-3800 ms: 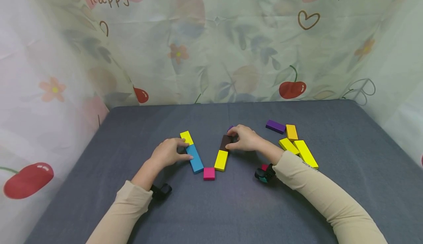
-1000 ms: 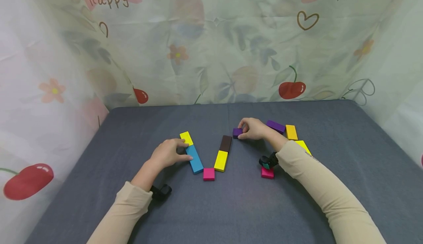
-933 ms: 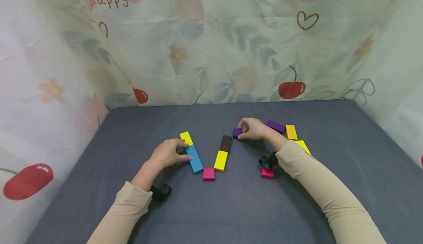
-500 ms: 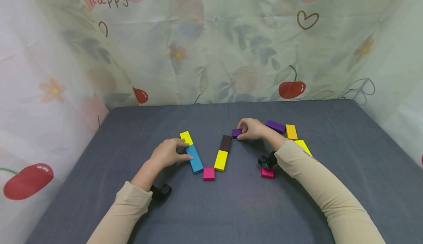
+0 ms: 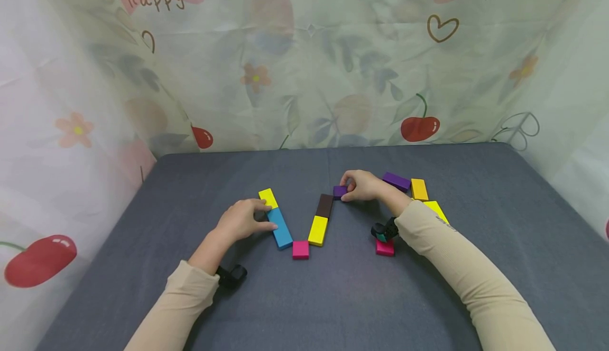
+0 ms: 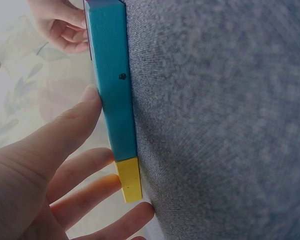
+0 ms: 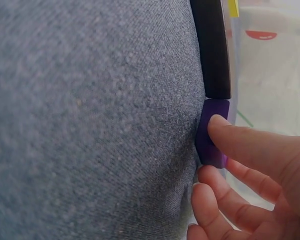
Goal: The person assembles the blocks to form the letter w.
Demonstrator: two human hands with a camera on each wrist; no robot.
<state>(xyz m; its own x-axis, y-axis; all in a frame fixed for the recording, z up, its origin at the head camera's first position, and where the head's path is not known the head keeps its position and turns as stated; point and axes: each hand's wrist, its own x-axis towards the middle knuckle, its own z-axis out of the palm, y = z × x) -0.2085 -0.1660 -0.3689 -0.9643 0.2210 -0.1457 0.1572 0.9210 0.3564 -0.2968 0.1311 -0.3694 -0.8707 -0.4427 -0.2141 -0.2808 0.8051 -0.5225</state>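
My left hand [image 5: 240,219] rests beside a blue block [image 5: 280,228] and a yellow block [image 5: 268,198] laid end to end. Its thumb touches the blue block's side in the left wrist view, while the fingers stay spread by the yellow one. My right hand [image 5: 363,186] pinches a small purple block [image 7: 212,130] between thumb and fingers. That block lies on the cloth right at the end of a dark brown block [image 5: 325,206]. Another yellow block [image 5: 318,231] continues the line down to a pink block [image 5: 301,250], completing a V shape with the blue side.
Right of the V lie a longer purple block [image 5: 397,182], an orange-yellow block [image 5: 420,189] and a yellow block [image 5: 436,211] partly under the right sleeve. A second pink block [image 5: 385,248] sits below the right wrist camera [image 5: 384,229]. Grey cloth [image 5: 304,308] covers the table.
My right hand has left the dark brown block and taken hold of the small purple block. Over the last second it has slid that block slightly left toward the brown one. The left hand stays put.
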